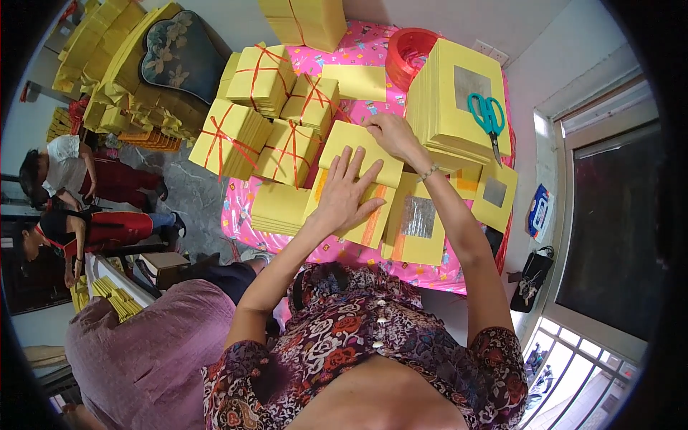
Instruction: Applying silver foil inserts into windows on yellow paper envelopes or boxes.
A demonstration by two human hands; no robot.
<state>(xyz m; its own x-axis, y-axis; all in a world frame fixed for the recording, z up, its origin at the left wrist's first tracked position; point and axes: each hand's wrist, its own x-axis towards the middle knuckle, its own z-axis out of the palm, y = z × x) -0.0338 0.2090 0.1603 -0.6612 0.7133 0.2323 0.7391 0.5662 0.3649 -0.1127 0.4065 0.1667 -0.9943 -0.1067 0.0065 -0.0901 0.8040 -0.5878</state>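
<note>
My left hand (341, 197) lies flat with spread fingers on a yellow paper envelope (373, 154), which rests over others bearing an orange strip. At the far edge of that envelope, my right hand (393, 136) is closed with curled fingers; what is between them is hidden. Just left of my hands stand several bundles of yellow envelopes (292, 150) tied with red string. A windowed yellow envelope (419, 218) lies under my right forearm. To the right, teal-handled scissors (489, 122) rest on a tall stack of windowed envelopes (448, 72).
A pink patterned cloth (337, 254) covers the table. At the back are a red plastic basin (403, 68) and another tied stack (308, 21). A person in a mauve top (158, 344) sits close at my left; two more people bend over farther left. A chair (183, 54) stands among yellow piles.
</note>
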